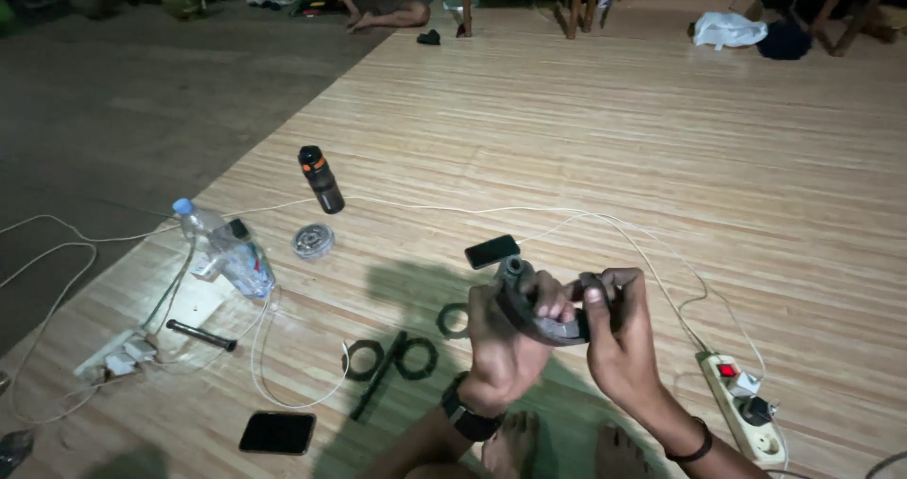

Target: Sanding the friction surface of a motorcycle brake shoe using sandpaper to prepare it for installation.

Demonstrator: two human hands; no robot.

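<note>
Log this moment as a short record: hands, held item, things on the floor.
left hand: grips the dark curved metal part
right hand: holds the part's other end
floor, left: clear plastic water bottle, black bottle with orange band, black phone
floor, near the hands: black rubber rings
floor, right: white power strip

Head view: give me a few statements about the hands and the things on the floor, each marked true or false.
1. Both hands grip one dark curved part. True: the left hand and the right hand hold the curved part between them.
2. The clear water bottle stands upright. False: the water bottle lies on its side.
3. A phone lies screen-up near the bottom left. True: the phone rests flat on the mat.
4. The black rings hang on the left wrist. False: the rings lie on the mat.
5. The power strip at the right has a lit red switch. True: see the power strip.
</note>
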